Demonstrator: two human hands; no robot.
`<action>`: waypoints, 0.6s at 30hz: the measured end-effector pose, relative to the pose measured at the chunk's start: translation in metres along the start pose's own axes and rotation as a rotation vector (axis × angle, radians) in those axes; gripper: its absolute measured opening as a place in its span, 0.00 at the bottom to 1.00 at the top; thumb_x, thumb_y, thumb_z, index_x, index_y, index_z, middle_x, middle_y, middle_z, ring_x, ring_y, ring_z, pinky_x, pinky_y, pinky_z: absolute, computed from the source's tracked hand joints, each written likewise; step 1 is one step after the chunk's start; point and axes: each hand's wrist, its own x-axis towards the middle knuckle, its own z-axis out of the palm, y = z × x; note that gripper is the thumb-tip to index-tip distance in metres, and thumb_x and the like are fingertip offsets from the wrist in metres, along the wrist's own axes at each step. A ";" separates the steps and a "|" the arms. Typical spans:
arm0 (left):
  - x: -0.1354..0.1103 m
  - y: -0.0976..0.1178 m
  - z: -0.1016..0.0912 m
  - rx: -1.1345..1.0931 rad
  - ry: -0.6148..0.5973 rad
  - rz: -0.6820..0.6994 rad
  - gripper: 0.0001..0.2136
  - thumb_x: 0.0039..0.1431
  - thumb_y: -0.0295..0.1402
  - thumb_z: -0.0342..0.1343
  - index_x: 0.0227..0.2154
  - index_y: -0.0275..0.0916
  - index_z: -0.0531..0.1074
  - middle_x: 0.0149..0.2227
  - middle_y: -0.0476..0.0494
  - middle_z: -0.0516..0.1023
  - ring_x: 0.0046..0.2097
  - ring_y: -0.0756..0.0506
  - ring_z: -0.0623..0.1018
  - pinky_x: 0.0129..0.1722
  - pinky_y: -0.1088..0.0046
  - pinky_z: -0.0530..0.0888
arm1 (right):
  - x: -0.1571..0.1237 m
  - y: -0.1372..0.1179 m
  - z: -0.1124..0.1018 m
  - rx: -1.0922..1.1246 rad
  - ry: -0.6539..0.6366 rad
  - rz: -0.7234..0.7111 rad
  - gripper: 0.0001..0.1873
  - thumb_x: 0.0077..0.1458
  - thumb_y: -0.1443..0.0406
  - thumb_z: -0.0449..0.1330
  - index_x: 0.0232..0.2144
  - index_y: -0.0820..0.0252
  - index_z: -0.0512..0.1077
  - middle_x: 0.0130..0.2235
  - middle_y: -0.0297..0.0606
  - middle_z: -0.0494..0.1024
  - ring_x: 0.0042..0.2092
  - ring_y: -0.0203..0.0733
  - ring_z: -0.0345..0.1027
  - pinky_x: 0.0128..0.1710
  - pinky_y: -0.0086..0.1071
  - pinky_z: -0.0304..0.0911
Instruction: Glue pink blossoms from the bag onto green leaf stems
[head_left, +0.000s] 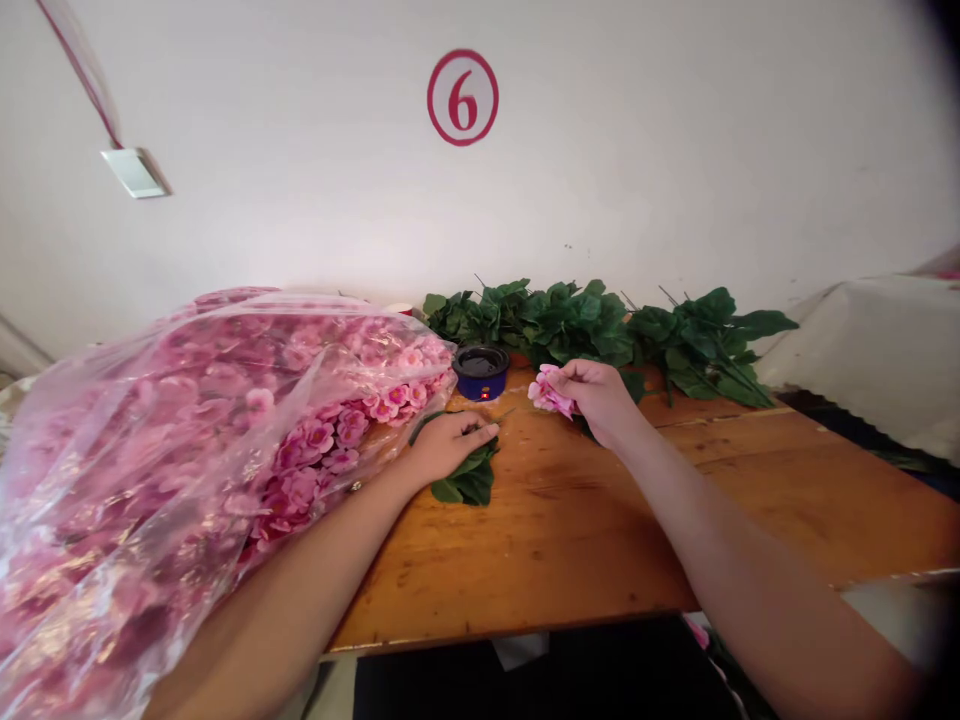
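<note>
My right hand [600, 395] is closed on a pink fabric flower [547, 392], held just above the wooden table [600, 520] beside a small dark blue pot [481, 372]. My left hand [448, 443] is pinched on a thin green stem whose leaves [469, 480] lie on the table under it. A large clear plastic bag [172, 450] stuffed with pink flowers lies at the left, with its open mouth next to my left hand.
A row of green leafy stems [600, 325] lies along the back of the table against the white wall. A red circled number 6 [463, 98] is on the wall. A surface under a pale cloth [877, 350] stands at the right.
</note>
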 end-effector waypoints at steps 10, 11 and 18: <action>0.002 0.005 -0.002 -0.007 -0.061 -0.068 0.23 0.62 0.53 0.43 0.34 0.38 0.74 0.34 0.47 0.77 0.37 0.46 0.74 0.36 0.74 0.69 | 0.009 0.013 -0.013 -0.002 0.033 0.077 0.20 0.41 0.53 0.70 0.20 0.60 0.68 0.24 0.37 0.75 0.26 0.37 0.68 0.26 0.31 0.63; 0.002 0.005 -0.001 -0.007 -0.060 -0.069 0.23 0.62 0.53 0.43 0.34 0.38 0.74 0.35 0.47 0.77 0.38 0.46 0.74 0.36 0.74 0.69 | 0.009 0.014 -0.013 -0.018 0.043 0.082 0.20 0.41 0.52 0.70 0.20 0.60 0.68 0.23 0.36 0.75 0.25 0.36 0.67 0.25 0.31 0.62; 0.002 0.008 -0.003 0.057 -0.060 -0.063 0.24 0.62 0.53 0.42 0.30 0.38 0.73 0.30 0.48 0.75 0.33 0.48 0.72 0.32 0.74 0.67 | 0.005 0.010 -0.006 -0.033 0.036 0.153 0.20 0.40 0.53 0.70 0.20 0.60 0.66 0.22 0.34 0.74 0.22 0.32 0.63 0.21 0.27 0.57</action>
